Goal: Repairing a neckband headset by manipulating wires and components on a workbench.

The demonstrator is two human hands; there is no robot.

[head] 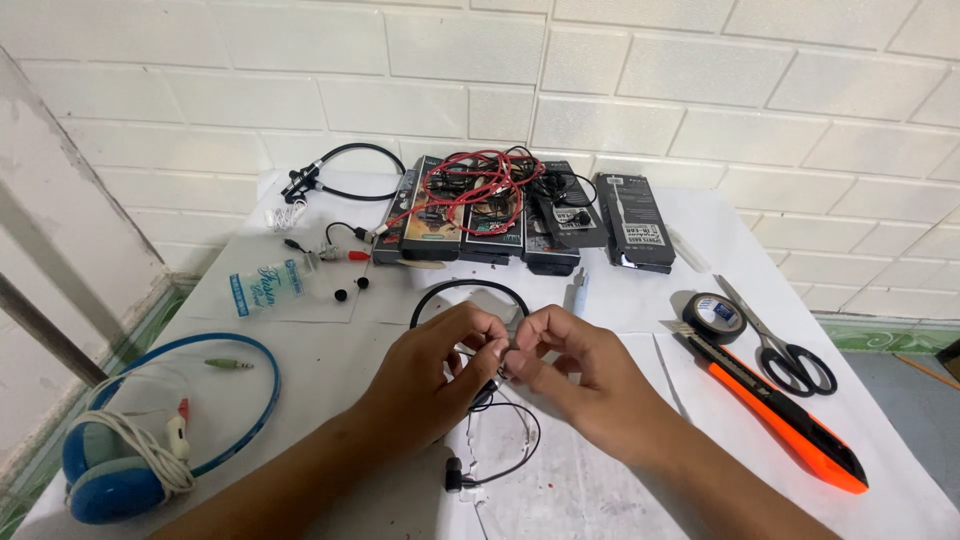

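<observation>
two bare hands meet over the middle of a white table (300,350), and the rest spreads out to either side. far left, a blue headset (130,450) lies near the table edge, its thin band arching up and its padded cup wrapped in a pale cord, with a small green-tipped plug (230,364) resting inside the arc. above it sits a clear plastic packet (265,287) with blue print, and near that some small clips and two loose black earbud tips (351,289). a black cable loop (350,170) curls at the back left corner.

the left hand (440,365) is pinched shut, thumb and forefinger closed on a thin black earphone wire (515,440); the right hand (570,370) faces it, fingertips likewise pinched on the same wire just beside the left thumb, so the two hands nearly touch. the wire hangs below them in a loop down to a small black plug near the front edge, and another black loop arcs above the knuckles.

behind the hands, a row of dark boxes (520,225) lies against the wall, topped by a tangle of red and black wires (475,180). to the right come a roll of black tape (716,316), black-handled scissors (790,355), and an orange utility knife (790,420) lying diagonally.
</observation>
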